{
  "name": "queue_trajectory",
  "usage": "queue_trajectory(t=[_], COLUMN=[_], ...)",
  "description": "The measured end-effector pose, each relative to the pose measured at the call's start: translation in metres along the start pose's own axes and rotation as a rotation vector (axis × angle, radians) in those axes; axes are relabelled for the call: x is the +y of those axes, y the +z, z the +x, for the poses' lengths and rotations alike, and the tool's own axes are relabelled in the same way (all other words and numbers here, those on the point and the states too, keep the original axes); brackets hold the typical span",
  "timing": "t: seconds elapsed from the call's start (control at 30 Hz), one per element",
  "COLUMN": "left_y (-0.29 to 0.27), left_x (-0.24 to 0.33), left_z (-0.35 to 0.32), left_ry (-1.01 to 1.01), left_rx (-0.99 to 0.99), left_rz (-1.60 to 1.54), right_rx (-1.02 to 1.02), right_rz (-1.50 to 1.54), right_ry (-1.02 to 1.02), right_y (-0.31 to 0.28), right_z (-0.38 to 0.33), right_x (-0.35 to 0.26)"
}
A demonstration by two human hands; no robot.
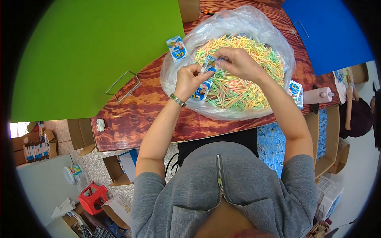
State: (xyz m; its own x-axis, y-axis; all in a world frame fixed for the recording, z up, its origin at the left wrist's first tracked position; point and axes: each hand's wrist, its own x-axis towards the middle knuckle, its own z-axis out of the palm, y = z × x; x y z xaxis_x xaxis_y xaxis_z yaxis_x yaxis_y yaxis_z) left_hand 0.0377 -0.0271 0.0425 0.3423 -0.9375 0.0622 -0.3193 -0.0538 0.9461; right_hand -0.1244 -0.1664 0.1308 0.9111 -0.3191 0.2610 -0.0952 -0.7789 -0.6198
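A large clear plastic bag (pixel 174 75) lies spread open on the table, heaped with thin pastel sticks (pixel 238 87) in orange, yellow and green. Over its near left part, my left hand (pixel 189 81), with a metal watch on the wrist, pinches the side of a small blue-and-white packet (pixel 206 63). My right hand (pixel 238 62) has thumb and fingers closed at the packet's upper edge. Fingers partly cover the packet, so its contents do not show. Just below the left fingers, a second printed packet (pixel 202 90) rests on the bag. Another packet (pixel 177 49) lies at the bag's left edge.
More packets (pixel 295 93) and a pale pink bottle (pixel 317 95) are right of the bag. A green panel (pixel 99 51) and a blue panel (pixel 329 35) flank the red-brown table (pixel 131 127). Blue packets fill a carton (pixel 272 144) below the edge. Another person (pixel 355 115) is at far right.
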Motion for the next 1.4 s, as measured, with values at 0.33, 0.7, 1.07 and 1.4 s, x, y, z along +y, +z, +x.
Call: queue_trajectory(t=[0.33,0.7,1.07,1.4], left_y=[0.011,0.020,0.013,0.024], left_x=[-0.003,-0.019,-0.022,-0.026], left_z=[-0.022,-0.029,-0.036,-0.036], left_ry=[-0.054,-0.051,-0.048,0.055], left_rx=[0.104,0.113,0.080,0.177], left_rz=[-0.149,-0.221,-0.084,-0.076], right_rx=[-0.217,-0.206,-0.339,-0.398], right_rz=[-0.704,-0.710,-0.712,0.096], right_ry=[0.102,0.250,0.148,0.421], right_y=[0.046,0.064,0.050,-0.020], right_z=[-0.077,-0.073,-0.084,-0.063], right_x=[0.072,0.070,0.067,0.049])
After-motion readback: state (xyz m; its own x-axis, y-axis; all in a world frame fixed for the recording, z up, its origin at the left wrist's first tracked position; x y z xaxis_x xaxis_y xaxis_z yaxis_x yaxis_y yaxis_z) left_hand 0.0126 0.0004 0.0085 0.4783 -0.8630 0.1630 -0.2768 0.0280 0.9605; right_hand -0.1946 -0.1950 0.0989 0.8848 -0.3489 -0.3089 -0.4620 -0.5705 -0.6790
